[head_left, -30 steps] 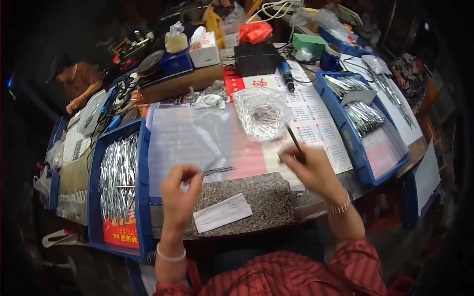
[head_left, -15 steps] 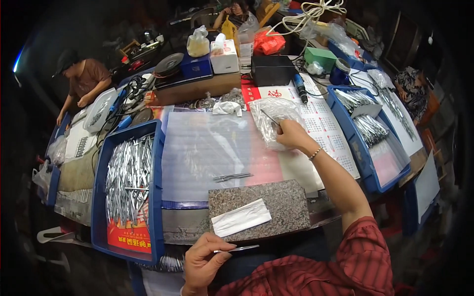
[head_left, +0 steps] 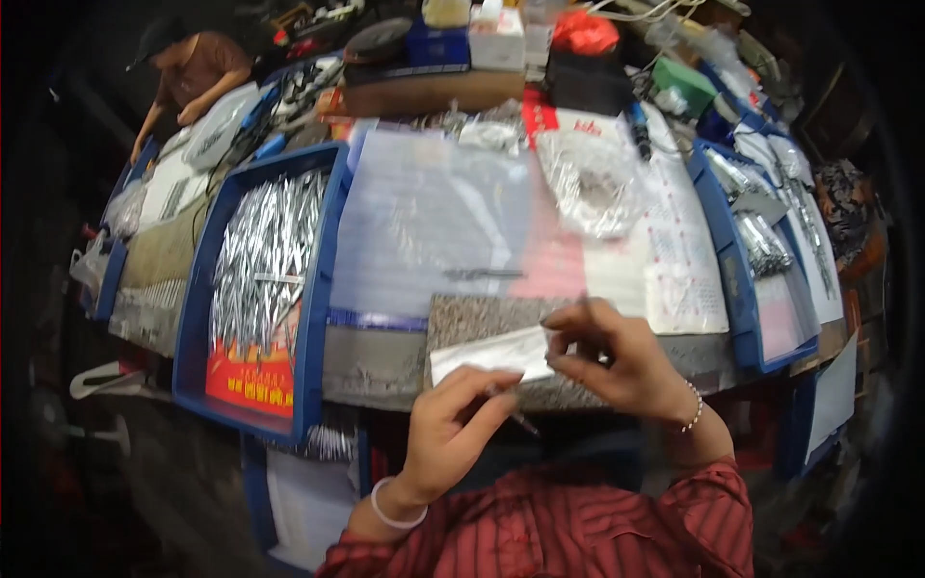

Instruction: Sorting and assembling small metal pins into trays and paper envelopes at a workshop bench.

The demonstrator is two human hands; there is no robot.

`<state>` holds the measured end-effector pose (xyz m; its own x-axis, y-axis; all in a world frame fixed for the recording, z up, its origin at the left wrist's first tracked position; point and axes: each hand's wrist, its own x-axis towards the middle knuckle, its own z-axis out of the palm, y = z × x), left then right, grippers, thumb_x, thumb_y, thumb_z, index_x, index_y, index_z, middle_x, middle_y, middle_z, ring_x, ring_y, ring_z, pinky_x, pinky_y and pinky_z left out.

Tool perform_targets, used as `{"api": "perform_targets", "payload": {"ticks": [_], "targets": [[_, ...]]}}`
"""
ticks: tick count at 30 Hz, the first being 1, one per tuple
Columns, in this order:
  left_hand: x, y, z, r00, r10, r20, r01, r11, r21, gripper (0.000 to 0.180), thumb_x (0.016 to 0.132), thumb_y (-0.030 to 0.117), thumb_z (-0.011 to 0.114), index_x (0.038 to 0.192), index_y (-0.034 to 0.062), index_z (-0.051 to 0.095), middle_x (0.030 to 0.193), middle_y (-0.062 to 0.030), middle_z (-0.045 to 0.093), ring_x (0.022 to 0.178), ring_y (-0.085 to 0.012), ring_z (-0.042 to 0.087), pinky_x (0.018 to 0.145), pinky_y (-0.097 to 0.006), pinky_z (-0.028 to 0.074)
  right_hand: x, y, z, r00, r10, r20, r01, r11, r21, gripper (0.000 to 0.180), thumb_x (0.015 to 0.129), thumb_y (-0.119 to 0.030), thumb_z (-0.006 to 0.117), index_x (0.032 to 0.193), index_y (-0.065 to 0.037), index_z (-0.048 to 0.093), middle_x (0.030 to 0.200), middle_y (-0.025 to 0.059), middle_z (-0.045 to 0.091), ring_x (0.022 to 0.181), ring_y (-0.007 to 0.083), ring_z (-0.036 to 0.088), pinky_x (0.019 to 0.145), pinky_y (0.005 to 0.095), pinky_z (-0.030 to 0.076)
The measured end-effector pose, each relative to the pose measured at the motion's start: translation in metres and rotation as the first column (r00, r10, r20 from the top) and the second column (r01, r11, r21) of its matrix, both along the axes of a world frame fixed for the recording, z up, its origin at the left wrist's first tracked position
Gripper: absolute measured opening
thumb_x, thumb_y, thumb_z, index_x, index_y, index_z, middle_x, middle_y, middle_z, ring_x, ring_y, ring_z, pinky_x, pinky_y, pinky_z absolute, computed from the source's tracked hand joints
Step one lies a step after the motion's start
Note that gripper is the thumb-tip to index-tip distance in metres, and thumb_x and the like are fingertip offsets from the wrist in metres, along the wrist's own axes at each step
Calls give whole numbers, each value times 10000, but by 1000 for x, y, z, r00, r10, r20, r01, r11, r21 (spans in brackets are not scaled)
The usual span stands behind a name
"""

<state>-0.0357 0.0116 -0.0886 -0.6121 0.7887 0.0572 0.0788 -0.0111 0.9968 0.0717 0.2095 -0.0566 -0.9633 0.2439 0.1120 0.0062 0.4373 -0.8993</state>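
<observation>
My left hand (head_left: 451, 424) pinches a slim metal piece (head_left: 525, 424) between thumb and fingers, its thin end pointing down and right past the block's front edge. My right hand (head_left: 621, 364) is closed in a pinch just to the right, apart from the left; motion blur hides what it holds, if anything. Beneath both hands, a folded white paper (head_left: 487, 353) lies on a speckled stone block (head_left: 472, 310). A few slim metal pieces (head_left: 482, 275) rest on the translucent plastic sheet (head_left: 414, 222) behind the block.
Left stands a blue tray (head_left: 320, 318) of many silvery slim metal pieces (head_left: 270, 231). A clear plastic bag (head_left: 593, 183) lies on printed paper beyond my right hand. Another blue tray (head_left: 718, 250) holds bundled metal pieces at right. A person (head_left: 207, 72) sits at far left.
My right hand has come back from the plastic bag to the stone block, near my left. My left hand has moved right, its metal piece now tilted downward. The view has shifted.
</observation>
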Motion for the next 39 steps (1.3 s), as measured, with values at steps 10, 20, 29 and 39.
{"api": "perform_targets", "payload": {"ticks": [10, 20, 29, 39], "targets": [[8, -5, -3, 969, 47, -243, -37, 998, 47, 100, 867, -20, 656, 966, -19, 639, 847, -54, 595, 714, -98, 579, 598, -229, 445, 21, -29, -15, 979, 174, -102, -139, 948, 286, 362, 786, -36, 702, 1135, -37, 606, 843, 126, 654, 714, 307, 665, 583, 379, 523], [15, -14, -20, 812, -103, 574, -53, 967, 249, 225, 990, 152, 570, 1093, -42, 621, 883, -52, 632, 739, -101, 616, 673, -210, 502, 33, -46, -17, 962, 131, -240, -71, 967, 243, 325, 779, -8, 697, 1099, -24, 645, 665, 73, 557, 566, 221, 594, 505, 328, 484], [16, -15, -22, 835, -80, 544, -73, 964, 254, 280, 999, 196, 554, 1110, -54, 613, 904, -59, 639, 735, -100, 615, 683, -209, 497, 34, -52, -29, 958, 135, -255, -64, 961, 271, 355, 757, -22, 707, 1108, -21, 651, 644, 50, 521, 542, 191, 573, 469, 316, 463], [14, -20, -26, 884, -31, 466, -78, 974, 213, 210, 999, 145, 549, 1047, -40, 638, 910, -53, 642, 747, -93, 622, 688, -204, 488, 33, -66, -41, 947, 123, -295, -7, 930, 367, 365, 703, -37, 719, 1065, -10, 675, 614, 30, 476, 495, 173, 536, 432, 304, 432]]}}
